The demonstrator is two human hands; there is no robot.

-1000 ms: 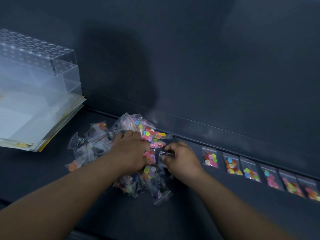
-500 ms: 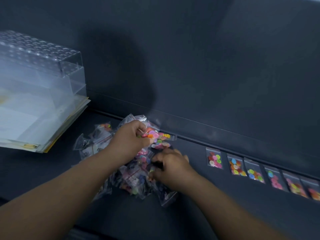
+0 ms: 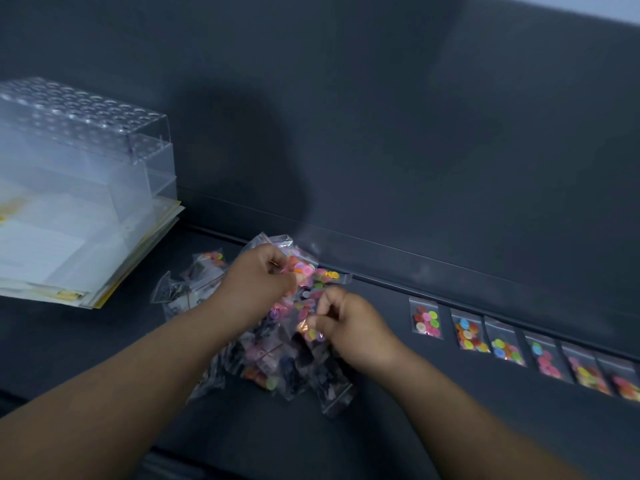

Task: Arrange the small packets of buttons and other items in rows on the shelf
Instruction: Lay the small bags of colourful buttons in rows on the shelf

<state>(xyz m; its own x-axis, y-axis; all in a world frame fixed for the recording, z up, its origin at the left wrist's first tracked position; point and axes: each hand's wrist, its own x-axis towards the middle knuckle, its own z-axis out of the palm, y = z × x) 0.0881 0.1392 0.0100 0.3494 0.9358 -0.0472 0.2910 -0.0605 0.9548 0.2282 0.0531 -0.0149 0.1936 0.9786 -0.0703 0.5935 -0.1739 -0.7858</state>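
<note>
A heap of small clear packets [image 3: 277, 362] with coloured buttons and dark items lies on the dark shelf [image 3: 433, 403]. My left hand [image 3: 258, 282] is curled over the heap's top and pinches a packet of bright buttons [image 3: 304, 268]. My right hand [image 3: 349, 325] sits at the heap's right side, its fingers pinching another button packet [image 3: 310, 332]. To the right, several button packets lie flat in a row [image 3: 505, 344] along the shelf's back ledge, the nearest one [image 3: 426, 320] a short way from my right hand.
A clear plastic rack with holes [image 3: 86, 133] stands on a stack of papers and sleeves [image 3: 79, 258] at the left. The dark back wall [image 3: 381, 133] rises behind a raised ledge [image 3: 415, 265].
Both hands have lifted from pressing into the heap. The left hand has picked up a packet at the top, and the right hand has drawn a packet up out of the pile.
</note>
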